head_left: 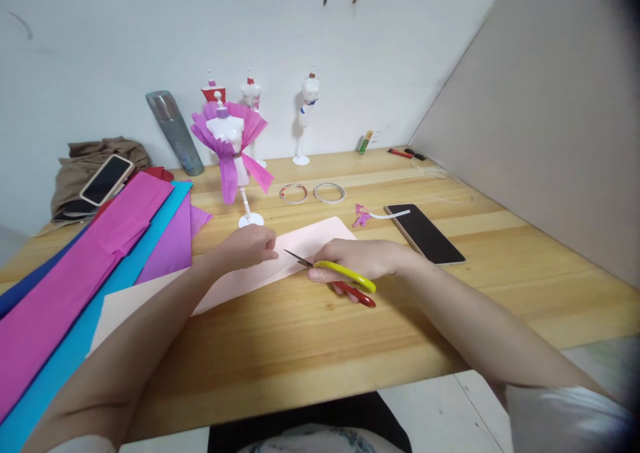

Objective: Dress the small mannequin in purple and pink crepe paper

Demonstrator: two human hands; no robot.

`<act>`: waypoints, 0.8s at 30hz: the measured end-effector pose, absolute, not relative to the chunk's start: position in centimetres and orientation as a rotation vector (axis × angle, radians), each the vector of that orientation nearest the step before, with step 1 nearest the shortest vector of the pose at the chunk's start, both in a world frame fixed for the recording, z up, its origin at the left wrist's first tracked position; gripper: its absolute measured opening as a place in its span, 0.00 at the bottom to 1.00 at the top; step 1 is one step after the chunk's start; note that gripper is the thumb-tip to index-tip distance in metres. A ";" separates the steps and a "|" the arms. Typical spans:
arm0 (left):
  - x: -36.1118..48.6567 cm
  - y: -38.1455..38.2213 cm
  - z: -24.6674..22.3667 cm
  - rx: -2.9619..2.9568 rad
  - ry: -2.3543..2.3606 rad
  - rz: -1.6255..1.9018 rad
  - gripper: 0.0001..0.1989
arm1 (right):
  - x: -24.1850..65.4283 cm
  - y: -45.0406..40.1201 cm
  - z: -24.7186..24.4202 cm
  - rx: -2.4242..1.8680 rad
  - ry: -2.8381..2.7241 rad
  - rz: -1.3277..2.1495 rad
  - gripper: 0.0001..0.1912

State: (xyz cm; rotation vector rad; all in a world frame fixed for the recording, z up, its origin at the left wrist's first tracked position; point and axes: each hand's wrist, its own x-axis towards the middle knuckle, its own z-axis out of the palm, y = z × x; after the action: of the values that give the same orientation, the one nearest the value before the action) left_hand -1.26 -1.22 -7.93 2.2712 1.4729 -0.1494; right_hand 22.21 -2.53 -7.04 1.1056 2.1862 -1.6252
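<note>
My right hand (345,259) grips a pair of scissors (350,275) with one yellow and one red handle. Their blades point left and stand slightly apart, over the edge of a long pale pink paper sheet (320,236). My left hand (250,246) is closed with curled fingers above the same sheet, just left of the scissor tips; whatever it may pinch is hidden. Just behind that hand stands a small white dress form (227,133) on a round base, with purple and pink crepe paper wrapped about its waist and flaring at the shoulders.
Folded magenta paper (85,259) and blue paper (65,326) lie at left, near a phone (107,178) and a grey bottle (175,133). Behind are more dress forms (310,93) and two tape rolls (329,193). At right lie purple scraps (361,216) and a dark tablet-like device (427,234).
</note>
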 end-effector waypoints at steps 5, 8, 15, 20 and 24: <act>-1.7 -0.5 -9.3 2.387 1.527 -0.048 0.03 | 21.2 -3.1 -8.1 1.186 2.138 -1.851 0.35; -1.8 -0.4 -10.3 2.415 1.552 -0.065 0.07 | 20.7 -3.0 -8.9 1.250 2.070 -1.975 0.35; -1.4 -0.4 -10.9 2.368 1.616 -0.105 0.05 | 20.8 -2.7 -9.3 1.222 2.083 -1.952 0.36; -1.3 -0.6 -9.9 2.341 1.624 -0.086 0.05 | 21.0 -3.0 -9.1 1.215 2.140 -1.912 0.35; -2.0 -0.6 -8.7 2.311 1.520 0.037 0.06 | 21.1 -3.3 -8.5 1.195 2.188 -1.864 0.35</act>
State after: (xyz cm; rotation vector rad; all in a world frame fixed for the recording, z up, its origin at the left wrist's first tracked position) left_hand -2.05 -0.57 -8.73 2.3115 1.5196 0.0375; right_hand 21.07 -3.29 -8.49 1.1947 2.1878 -1.8639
